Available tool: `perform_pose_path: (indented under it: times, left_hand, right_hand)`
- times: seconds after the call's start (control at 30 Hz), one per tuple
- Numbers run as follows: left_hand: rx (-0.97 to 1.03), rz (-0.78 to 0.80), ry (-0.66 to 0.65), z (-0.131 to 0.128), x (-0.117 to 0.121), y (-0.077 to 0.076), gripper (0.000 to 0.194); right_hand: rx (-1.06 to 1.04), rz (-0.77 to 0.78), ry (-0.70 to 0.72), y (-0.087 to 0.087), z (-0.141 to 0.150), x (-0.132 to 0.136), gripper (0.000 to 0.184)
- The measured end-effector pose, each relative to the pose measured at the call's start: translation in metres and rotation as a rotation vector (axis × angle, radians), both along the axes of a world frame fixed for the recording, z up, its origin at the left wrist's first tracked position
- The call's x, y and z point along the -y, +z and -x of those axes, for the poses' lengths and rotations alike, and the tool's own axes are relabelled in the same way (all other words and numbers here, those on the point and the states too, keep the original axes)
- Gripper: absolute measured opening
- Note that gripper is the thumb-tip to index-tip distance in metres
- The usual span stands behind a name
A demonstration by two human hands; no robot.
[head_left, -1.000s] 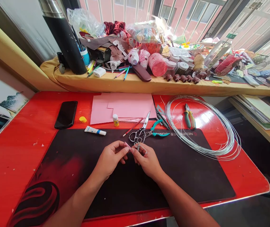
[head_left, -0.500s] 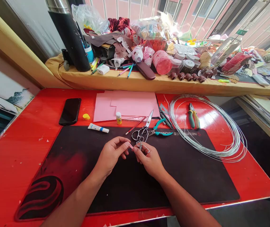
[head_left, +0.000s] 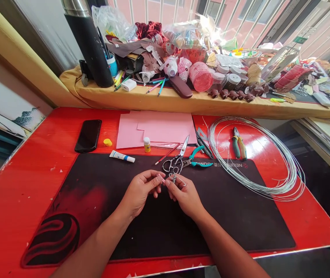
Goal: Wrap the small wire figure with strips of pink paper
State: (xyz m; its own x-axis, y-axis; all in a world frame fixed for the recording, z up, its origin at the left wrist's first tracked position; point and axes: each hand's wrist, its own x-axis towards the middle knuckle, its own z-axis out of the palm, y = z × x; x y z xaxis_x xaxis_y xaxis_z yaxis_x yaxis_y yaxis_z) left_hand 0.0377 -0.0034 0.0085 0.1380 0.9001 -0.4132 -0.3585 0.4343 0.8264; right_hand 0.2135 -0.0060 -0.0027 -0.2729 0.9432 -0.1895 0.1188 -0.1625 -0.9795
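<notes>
Over the black desk mat (head_left: 165,231), my left hand (head_left: 143,191) pinches a small pink paper strip (head_left: 161,177) between thumb and fingers. Close beside it, my right hand (head_left: 185,195) is closed on a bent wire piece (head_left: 174,178) with a coiled middle and thin loops. The strip's near end meets my right fingertips, and I cannot tell whether it is joined to the wire. Just beyond my hands lie scissors (head_left: 183,146), teal-handled pliers (head_left: 196,157) and a red pencil (head_left: 167,153).
A wire coil (head_left: 257,189) and yellow-green pliers (head_left: 239,143) lie at right. Pink paper (head_left: 167,129), a glue bottle (head_left: 146,144), its yellow cap (head_left: 107,142), a glue tube (head_left: 122,156) and a phone (head_left: 88,135) are farther back. A black flask (head_left: 91,50) stands on the crowded sill.
The view has shifted, so the table's contents appear a little farther right. My left fingers have changed their position slightly on the pink strip; my right hand keeps hold of the wire.
</notes>
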Motion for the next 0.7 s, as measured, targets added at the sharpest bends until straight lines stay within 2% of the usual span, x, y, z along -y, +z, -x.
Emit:
perform_pose_path:
  times: [0.33,0.7]
  left_hand:
    - [-0.104,-0.056,0.038,-0.0009,0.0007,-0.0016,0.038]
    - [-0.066,-0.064,0.236,0.0014,-0.0006,0.0003,0.041]
  right_hand:
    - [0.018,-0.023,0.010,0.0009,0.0009,0.0000,0.041]
    - [-0.003,0.006,0.020,0.0022,0.0012,-0.0004,0.039]
